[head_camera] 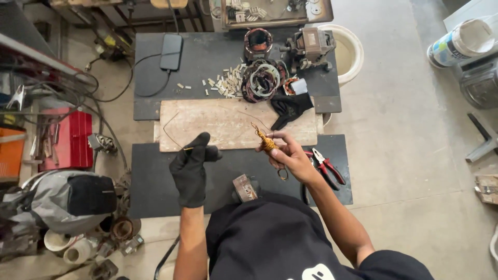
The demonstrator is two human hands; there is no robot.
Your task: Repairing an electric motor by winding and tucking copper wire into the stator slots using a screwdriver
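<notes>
Pinching a thin wire between thumb and finger, the left hand [191,167] in its black glove floats over the near edge of the pale wooden board [218,124]. The thin copper wire [174,136] loops up from the pinch and across the board. The bare right hand [290,155] is closed around a small bundle of copper wire [265,142], held just above the board's near right corner. A small ring hangs below that hand.

Just beside the right hand lie red-handled pliers [327,165] on the dark table [155,181]. Between the two hands the table is bare, with free room to move. A loose black glove [289,108] rests at the board's far right edge.

Farther off, a round motor part wound with wire [261,80] sits by a scatter of small pale strips [228,82]. A white round tub [348,52] stands past the table's far right corner; what is inside cannot be seen. A red metal box [72,139] sits on the left.
</notes>
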